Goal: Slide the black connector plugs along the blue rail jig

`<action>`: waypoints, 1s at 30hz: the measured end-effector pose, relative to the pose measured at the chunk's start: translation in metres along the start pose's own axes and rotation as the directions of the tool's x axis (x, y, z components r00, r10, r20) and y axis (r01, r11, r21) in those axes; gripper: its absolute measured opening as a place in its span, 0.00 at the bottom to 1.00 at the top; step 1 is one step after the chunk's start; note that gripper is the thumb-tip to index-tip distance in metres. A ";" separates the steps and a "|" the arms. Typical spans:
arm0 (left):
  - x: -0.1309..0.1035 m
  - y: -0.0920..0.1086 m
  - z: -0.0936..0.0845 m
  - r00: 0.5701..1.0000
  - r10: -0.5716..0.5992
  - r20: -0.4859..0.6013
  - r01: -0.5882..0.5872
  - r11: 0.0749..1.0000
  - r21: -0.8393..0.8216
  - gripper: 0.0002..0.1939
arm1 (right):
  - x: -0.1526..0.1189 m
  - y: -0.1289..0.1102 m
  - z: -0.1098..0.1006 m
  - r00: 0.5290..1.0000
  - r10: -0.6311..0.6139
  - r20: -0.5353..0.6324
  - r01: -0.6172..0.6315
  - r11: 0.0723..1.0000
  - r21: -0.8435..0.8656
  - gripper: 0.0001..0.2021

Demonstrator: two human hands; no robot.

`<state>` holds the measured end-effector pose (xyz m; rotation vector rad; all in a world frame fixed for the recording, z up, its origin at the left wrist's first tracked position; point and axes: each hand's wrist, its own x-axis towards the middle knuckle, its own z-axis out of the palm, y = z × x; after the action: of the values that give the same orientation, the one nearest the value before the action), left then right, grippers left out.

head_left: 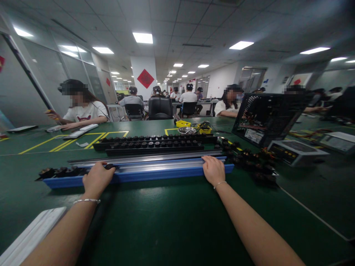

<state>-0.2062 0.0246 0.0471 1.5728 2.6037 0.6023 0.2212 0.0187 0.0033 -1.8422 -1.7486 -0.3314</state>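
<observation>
A long blue metal channel with a silvery inside lies across the green table in front of me. My right hand is closed over its right part, fingers curled on the far wall. Further left, my left hand bends over the same channel, with a small black socket module at its thumb and fingertips. A row of black socket modules sits at the channel's left end, partly hidden by that hand. Just behind lies a dark strip, close along the channel.
Two long rows of black sockets lie farther back. Loose black modules are heaped at right, near a power supply box and an open computer case. A white strip lies front left. Co-workers sit across the table.
</observation>
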 end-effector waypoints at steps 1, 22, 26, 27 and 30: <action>0.000 0.000 0.001 1.000 0.000 -0.004 0.000 1.000 -0.001 0.26 | 0.000 0.000 0.000 1.000 -0.002 -0.003 0.002 1.000 -0.002 0.20; -0.007 0.009 0.001 1.000 0.019 0.010 -0.019 0.999 -0.027 0.27 | -0.001 -0.001 -0.001 1.000 0.015 0.010 -0.015 1.000 0.014 0.20; -0.008 0.010 0.002 0.999 0.035 -0.006 -0.035 0.999 -0.036 0.26 | 0.000 0.000 0.001 1.000 0.014 0.006 -0.014 1.000 0.010 0.20; -0.008 0.010 0.002 0.999 0.036 -0.010 -0.036 0.999 -0.038 0.26 | 0.000 0.000 0.001 1.000 0.016 0.004 -0.016 1.000 0.010 0.20; -0.008 0.009 0.004 0.999 0.030 -0.018 -0.030 0.998 -0.047 0.26 | 0.000 0.000 0.003 0.999 0.036 -0.001 -0.036 0.999 0.012 0.20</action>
<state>-0.1938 0.0232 0.0455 1.6028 2.5627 0.6778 0.2203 0.0201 0.0007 -1.8625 -1.7112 -0.3070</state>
